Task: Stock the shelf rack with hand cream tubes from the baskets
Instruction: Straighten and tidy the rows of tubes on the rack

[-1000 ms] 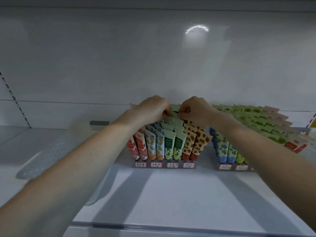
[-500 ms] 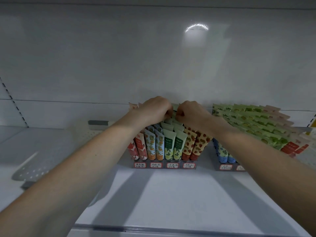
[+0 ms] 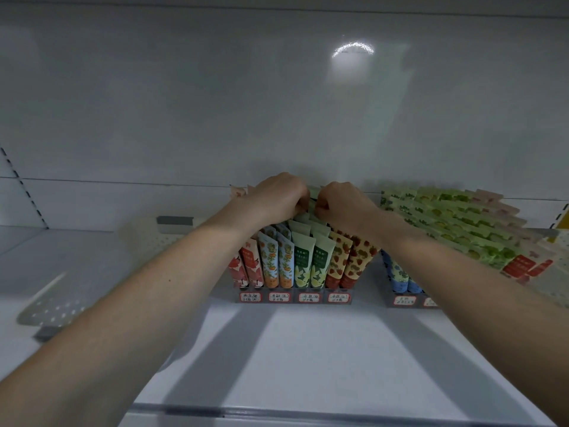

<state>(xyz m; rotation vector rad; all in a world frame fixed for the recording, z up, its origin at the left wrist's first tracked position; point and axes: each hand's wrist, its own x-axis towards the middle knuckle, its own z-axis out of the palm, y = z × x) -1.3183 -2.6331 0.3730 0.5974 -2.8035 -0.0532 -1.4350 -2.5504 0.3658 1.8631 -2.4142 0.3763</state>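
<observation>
The rack (image 3: 295, 298) below both hands holds rows of bright tubes (image 3: 284, 260). The left hand (image 3: 278, 198) and right hand (image 3: 346, 206) pinch one pale green tube (image 3: 313, 194)

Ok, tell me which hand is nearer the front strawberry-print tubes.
Right. The right hand sits just behind and above the strawberry-print tubes; the left hand is farther left, above the orange-print tubes. Both pinch a green tube between them.

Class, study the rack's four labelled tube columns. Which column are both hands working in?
The green column, third from left, between the orange-fruit column and the strawberry column: left hand and right hand pinch a pale green tube at its back.
</observation>
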